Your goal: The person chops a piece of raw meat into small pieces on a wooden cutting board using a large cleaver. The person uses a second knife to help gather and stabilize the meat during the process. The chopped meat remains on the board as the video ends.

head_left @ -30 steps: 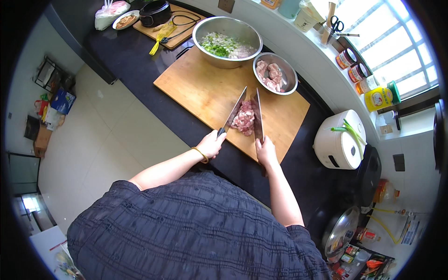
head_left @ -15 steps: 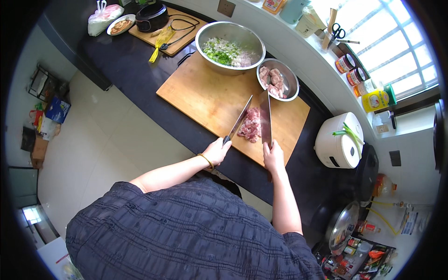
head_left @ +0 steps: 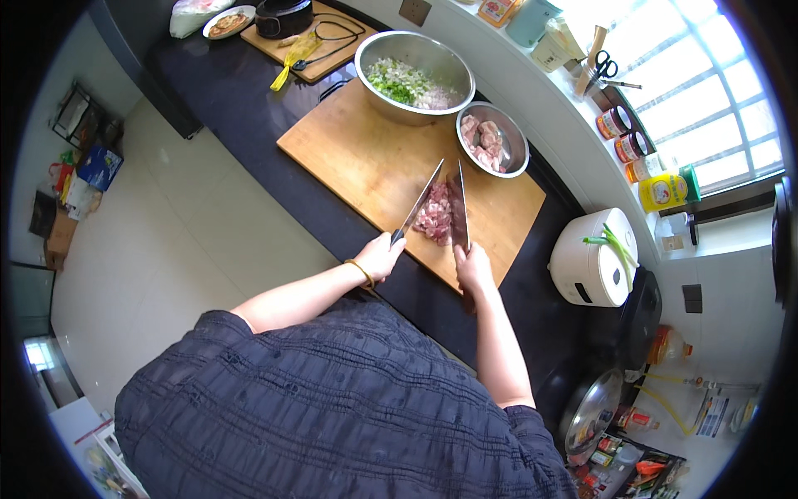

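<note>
Chopped raw meat [head_left: 433,218] lies in a small heap on the wooden cutting board [head_left: 341,158]. My left hand [head_left: 380,256] is closed round the dark handle of a kitchen knife [head_left: 420,198], its blade along the heap's left side. A wide cleaver [head_left: 460,208] is gripped in my right hand [head_left: 475,268], its blade at the heap's right side. Both blades point away from me and lean in toward the meat. Beyond them, a small steel bowl [head_left: 519,148] holds larger meat pieces [head_left: 485,143]. The big steel bowl [head_left: 453,66] contains chopped green and white vegetables [head_left: 403,85].
At the right stands a white rice cooker [head_left: 582,258] with scallions [head_left: 613,247] on its lid. Jars [head_left: 615,122] and scissors [head_left: 605,65] line the windowsill. A second board [head_left: 345,50] bears a black appliance [head_left: 283,18]. The dark counter [head_left: 241,104] drops off to the floor at the left.
The cleaver has moved left over the board and stands closer to the knife. The chopped meat between the blades looks more gathered. The whole view has shifted slightly.
</note>
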`<action>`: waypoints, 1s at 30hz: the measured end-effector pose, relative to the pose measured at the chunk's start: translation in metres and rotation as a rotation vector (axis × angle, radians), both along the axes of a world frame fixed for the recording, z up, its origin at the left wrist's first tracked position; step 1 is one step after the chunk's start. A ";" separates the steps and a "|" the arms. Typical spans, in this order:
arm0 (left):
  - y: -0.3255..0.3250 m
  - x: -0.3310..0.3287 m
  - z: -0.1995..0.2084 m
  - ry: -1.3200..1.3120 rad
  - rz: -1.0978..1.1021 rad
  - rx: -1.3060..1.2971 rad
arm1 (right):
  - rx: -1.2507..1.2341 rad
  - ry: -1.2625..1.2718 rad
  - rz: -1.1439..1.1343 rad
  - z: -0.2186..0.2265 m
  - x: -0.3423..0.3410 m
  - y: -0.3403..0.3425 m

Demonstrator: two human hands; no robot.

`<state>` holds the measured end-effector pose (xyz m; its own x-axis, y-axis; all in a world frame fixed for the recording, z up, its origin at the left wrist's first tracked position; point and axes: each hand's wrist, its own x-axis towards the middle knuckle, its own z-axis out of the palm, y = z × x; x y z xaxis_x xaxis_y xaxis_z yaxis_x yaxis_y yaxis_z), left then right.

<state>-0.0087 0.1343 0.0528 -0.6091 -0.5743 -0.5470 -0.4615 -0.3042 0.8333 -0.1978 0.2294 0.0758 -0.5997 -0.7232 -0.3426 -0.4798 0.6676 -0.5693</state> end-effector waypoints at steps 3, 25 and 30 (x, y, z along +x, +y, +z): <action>0.006 -0.001 0.002 -0.018 0.017 0.007 | -0.132 0.043 0.037 -0.011 -0.009 0.007; 0.016 -0.006 0.003 -0.030 0.063 -0.020 | 0.053 -0.018 0.003 -0.010 -0.027 0.016; 0.018 -0.005 0.004 -0.022 0.066 -0.022 | -0.118 -0.002 0.049 -0.023 -0.034 0.021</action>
<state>-0.0139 0.1519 0.0566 -0.5577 -0.6243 -0.5469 -0.4596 -0.3164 0.8299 -0.2322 0.2503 0.0532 -0.5621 -0.7869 -0.2548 -0.5089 0.5719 -0.6434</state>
